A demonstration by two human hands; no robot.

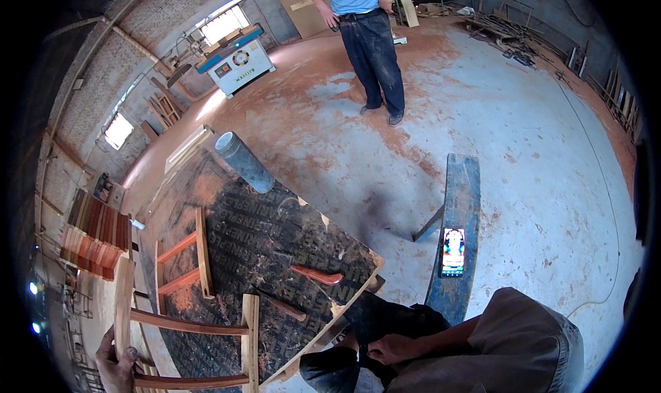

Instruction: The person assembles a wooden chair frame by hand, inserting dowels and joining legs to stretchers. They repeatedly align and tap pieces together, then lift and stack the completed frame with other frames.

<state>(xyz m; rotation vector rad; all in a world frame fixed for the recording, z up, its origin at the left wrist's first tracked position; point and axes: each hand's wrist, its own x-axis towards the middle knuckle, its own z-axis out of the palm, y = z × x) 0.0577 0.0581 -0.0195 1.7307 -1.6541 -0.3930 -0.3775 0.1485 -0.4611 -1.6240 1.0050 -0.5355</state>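
At the lower left, my left hand (pixel 117 362) grips a wooden frame (pixel 186 324) by its pale upright, thumb on the near side. Two reddish curved rails join that upright to a second one, which reaches over the black-faced board (pixel 275 221). Farther back on the board lies a similar wooden frame (pixel 204 262). A tool with a glossy red-brown handle (pixel 317 274) and a darker wooden-handled tool (pixel 282 307) lie to the right of the frames. My right hand (pixel 390 349) rests low by my legs with fingers curled; anything inside them is hidden.
A grey cylinder (pixel 244 162) stands at the board's far edge. To the right, a lit phone (pixel 452 252) lies on a narrow blue bench (pixel 463 193). Beyond, a person (pixel 372 56) stands near a woodworking machine (pixel 237 62). Reddish wood pieces (pixel 96 235) are stacked at left.
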